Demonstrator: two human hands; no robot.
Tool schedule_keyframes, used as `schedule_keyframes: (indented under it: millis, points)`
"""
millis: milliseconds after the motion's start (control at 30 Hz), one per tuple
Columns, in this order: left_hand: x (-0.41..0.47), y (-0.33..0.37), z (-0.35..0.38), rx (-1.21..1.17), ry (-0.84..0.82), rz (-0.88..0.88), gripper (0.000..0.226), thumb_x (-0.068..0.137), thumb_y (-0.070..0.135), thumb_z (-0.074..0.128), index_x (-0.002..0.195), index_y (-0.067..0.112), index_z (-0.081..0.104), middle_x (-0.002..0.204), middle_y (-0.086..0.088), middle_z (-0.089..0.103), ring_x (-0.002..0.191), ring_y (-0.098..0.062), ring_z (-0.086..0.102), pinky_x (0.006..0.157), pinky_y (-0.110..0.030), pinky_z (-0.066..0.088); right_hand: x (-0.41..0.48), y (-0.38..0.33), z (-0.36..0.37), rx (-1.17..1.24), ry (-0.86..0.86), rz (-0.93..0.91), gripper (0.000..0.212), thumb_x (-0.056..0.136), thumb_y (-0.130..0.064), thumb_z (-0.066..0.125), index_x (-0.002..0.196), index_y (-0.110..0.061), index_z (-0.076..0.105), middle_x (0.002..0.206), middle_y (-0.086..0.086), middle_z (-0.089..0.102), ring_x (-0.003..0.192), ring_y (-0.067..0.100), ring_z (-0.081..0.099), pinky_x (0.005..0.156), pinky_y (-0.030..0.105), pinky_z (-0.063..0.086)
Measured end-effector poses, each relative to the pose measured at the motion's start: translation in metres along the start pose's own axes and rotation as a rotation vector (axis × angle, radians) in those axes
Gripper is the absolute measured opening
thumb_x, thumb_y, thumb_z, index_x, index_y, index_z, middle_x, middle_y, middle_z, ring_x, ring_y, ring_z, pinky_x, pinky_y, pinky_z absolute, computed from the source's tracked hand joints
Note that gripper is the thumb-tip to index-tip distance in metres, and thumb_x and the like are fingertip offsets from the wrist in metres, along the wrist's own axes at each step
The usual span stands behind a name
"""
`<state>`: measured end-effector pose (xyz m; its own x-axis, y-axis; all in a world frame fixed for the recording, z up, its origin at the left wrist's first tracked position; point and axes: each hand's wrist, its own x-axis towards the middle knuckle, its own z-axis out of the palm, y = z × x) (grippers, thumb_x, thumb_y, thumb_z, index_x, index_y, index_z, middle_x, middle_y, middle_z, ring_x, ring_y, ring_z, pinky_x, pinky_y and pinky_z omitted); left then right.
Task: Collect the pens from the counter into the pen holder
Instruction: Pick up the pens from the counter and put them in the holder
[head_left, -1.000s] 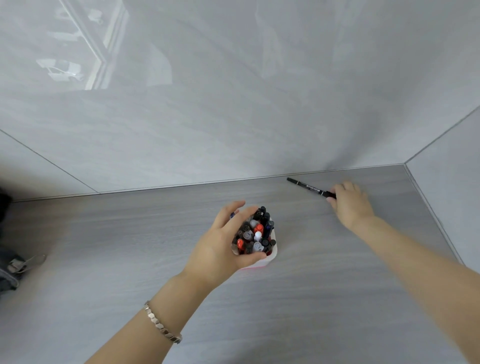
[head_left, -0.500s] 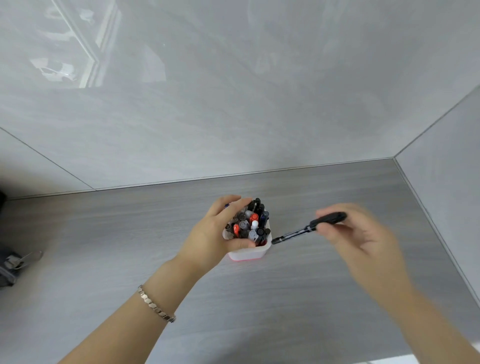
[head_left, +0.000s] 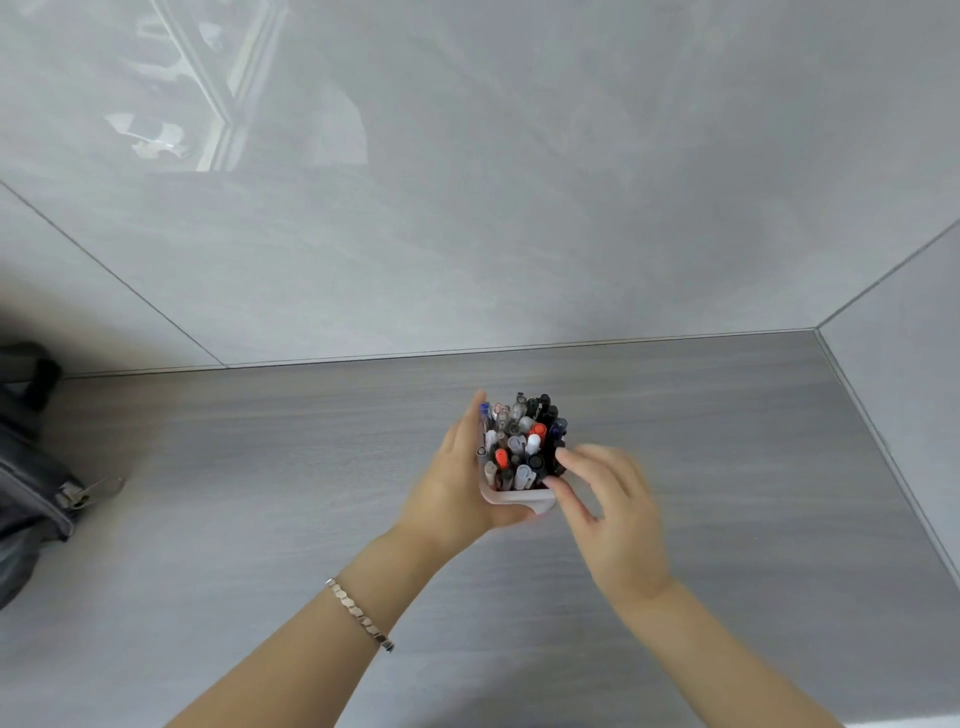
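A left hand (head_left: 457, 483) wraps the white pen holder (head_left: 519, 500) mid-counter (head_left: 260, 519), steadying it. At its 3 o'clock, the blurred right hand (head_left: 610, 499) touches the packed pens (head_left: 522, 447), fingers loosely spread. A dark bag (head_left: 28, 488) sits at 9 o'clock.

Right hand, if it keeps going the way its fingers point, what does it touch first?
The right hand points up-left at the pen holder; its fingertips would likely first meet the black pens at the near right edge, though blur hides whether they touch.
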<state>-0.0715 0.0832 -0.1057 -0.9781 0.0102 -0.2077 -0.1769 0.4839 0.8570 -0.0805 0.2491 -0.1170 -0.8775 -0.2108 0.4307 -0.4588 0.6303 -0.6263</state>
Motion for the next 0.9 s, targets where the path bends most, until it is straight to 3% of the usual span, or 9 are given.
schedule_keyframes:
  millis: [67, 200, 300, 367, 500, 567, 633, 733, 900]
  points:
    - [0.002, -0.001, 0.003, 0.019, 0.028, -0.027, 0.107, 0.051, 0.019, 0.088, 0.138, 0.018, 0.027, 0.128, 0.003, 0.043, 0.120, -0.010, 0.043, 0.090, -0.017, 0.035, 0.006, -0.005, -0.005, 0.039, -0.076, 0.065, 0.022, 0.079, -0.023, 0.060, 0.100, -0.028, 0.057, 0.089, -0.004, 0.067, 0.085, 0.000, 0.055, 0.079, 0.010, 0.043]
    - [0.002, 0.001, -0.004, 0.000, 0.052, -0.029, 0.084, 0.050, 0.013, 0.087, 0.122, 0.017, 0.043, 0.108, 0.011, 0.042, 0.105, -0.008, 0.045, 0.082, -0.008, 0.031, 0.012, -0.002, -0.018, 0.222, -0.352, 0.235, 0.057, 0.081, -0.003, 0.062, 0.104, -0.050, 0.041, 0.092, -0.026, 0.057, 0.088, -0.011, 0.055, 0.078, 0.005, 0.041]
    - [0.000, -0.014, -0.031, -0.036, 0.126, -0.072, 0.076, 0.048, 0.011, 0.087, 0.111, 0.027, 0.047, 0.100, 0.020, 0.044, 0.100, -0.008, 0.048, 0.086, -0.019, 0.038, 0.017, 0.006, -0.016, 0.047, -0.475, 0.226, 0.036, 0.083, -0.004, 0.060, 0.107, -0.032, 0.057, 0.088, -0.024, 0.056, 0.083, -0.014, 0.054, 0.078, 0.009, 0.038]
    - [-0.001, -0.022, -0.061, -0.117, 0.193, -0.099, 0.069, 0.041, 0.014, 0.088, 0.094, 0.033, 0.049, 0.097, 0.013, 0.057, 0.090, -0.010, 0.057, 0.082, -0.026, 0.046, 0.022, 0.004, -0.010, 0.009, -0.563, 0.263, 0.025, 0.085, -0.006, 0.058, 0.104, -0.021, 0.063, 0.082, -0.019, 0.058, 0.078, -0.006, 0.056, 0.079, 0.017, 0.040]
    - [0.007, -0.038, -0.129, -0.195, 0.251, -0.130, 0.061, 0.051, -0.012, 0.080, 0.082, 0.031, 0.049, 0.077, 0.016, 0.064, 0.063, 0.012, 0.062, 0.063, -0.009, 0.049, 0.032, -0.012, 0.007, -0.019, -0.732, 0.328, 0.020, 0.088, -0.010, 0.055, 0.105, -0.016, 0.063, 0.078, -0.015, 0.056, 0.078, 0.009, 0.057, 0.077, 0.018, 0.042]
    - [0.013, -0.053, -0.161, -0.173, 0.261, -0.150, 0.063, 0.045, -0.003, 0.084, 0.083, 0.034, 0.050, 0.087, 0.010, 0.064, 0.071, 0.010, 0.064, 0.076, -0.019, 0.051, 0.035, -0.020, 0.016, -0.040, -0.768, 0.364, 0.020, 0.089, -0.011, 0.054, 0.107, -0.016, 0.062, 0.079, -0.014, 0.056, 0.074, 0.008, 0.054, 0.076, 0.018, 0.041]
    - [0.018, -0.068, -0.183, -0.162, 0.232, -0.171, 0.066, 0.033, 0.012, 0.086, 0.085, 0.036, 0.052, 0.096, 0.001, 0.068, 0.087, -0.010, 0.068, 0.090, -0.036, 0.050, 0.038, -0.027, 0.023, -0.072, -0.798, 0.384, 0.022, 0.090, -0.012, 0.053, 0.110, -0.015, 0.061, 0.086, -0.007, 0.058, 0.077, 0.011, 0.053, 0.078, 0.019, 0.040]
    - [0.022, -0.079, -0.201, -0.121, 0.206, -0.189, 0.063, 0.044, -0.004, 0.084, 0.085, 0.031, 0.052, 0.087, 0.009, 0.064, 0.076, 0.000, 0.064, 0.083, -0.030, 0.046, 0.042, -0.033, 0.030, -0.112, -0.799, 0.381, 0.023, 0.091, -0.014, 0.052, 0.112, -0.015, 0.061, 0.090, -0.005, 0.057, 0.072, 0.005, 0.051, 0.070, 0.013, 0.039]
    - [0.021, -0.088, -0.217, -0.183, 0.143, -0.208, 0.087, 0.042, 0.001, 0.079, 0.121, 0.012, 0.045, 0.104, -0.006, 0.063, 0.099, -0.024, 0.061, 0.084, -0.029, 0.045, 0.048, -0.045, 0.033, -0.183, -0.786, 0.428, 0.023, 0.091, -0.016, 0.050, 0.112, -0.016, 0.060, 0.091, -0.004, 0.057, 0.081, 0.013, 0.052, 0.077, 0.021, 0.041]
